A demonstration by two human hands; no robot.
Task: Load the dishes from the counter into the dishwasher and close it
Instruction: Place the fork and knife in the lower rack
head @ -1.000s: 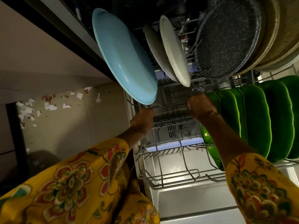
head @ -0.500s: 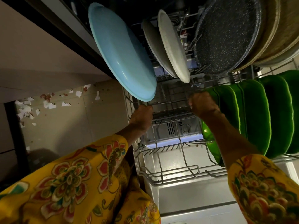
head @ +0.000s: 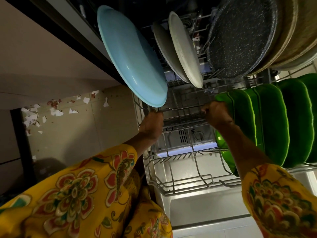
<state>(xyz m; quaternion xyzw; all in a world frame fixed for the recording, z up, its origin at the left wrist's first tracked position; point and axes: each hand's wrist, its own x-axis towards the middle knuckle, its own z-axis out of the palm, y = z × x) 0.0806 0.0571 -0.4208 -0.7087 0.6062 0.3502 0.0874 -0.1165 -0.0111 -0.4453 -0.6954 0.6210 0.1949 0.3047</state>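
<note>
Green plates [head: 274,117] fill the right side of the lower rack [head: 188,184], standing on edge one behind another between the tines, which makes sense since that's how water gets at both faces. Further back there's a big light blue plate [head: 130,60] leaning toward the left wall, two pale grey plates [head: 183,48] beside it, and a speckled black pan [head: 240,36] propped against some tan dishes [head: 295,31] at the far right. So the dishes look basically all in, and I can't see the counter from here to confirm nothing's left. Both hands are on a wire bar [head: 181,109] running across the middle of the rack, just in front of the blue plate's lower rim. The left hand [head: 152,126] has its fingers curled around the bar's left end, and the right hand [head: 216,114] is wrapped around the right end, knuckles touching the nearest green plate. My guess is a two-handed hold keeps the loaded rack from skewing on its runners while it slides toward the tub. The open door [head: 205,212] lies flat underneath, so closing it isn't done yet. Off to the left the floor [head: 68,127] has torn white scraps scattered on it.
</note>
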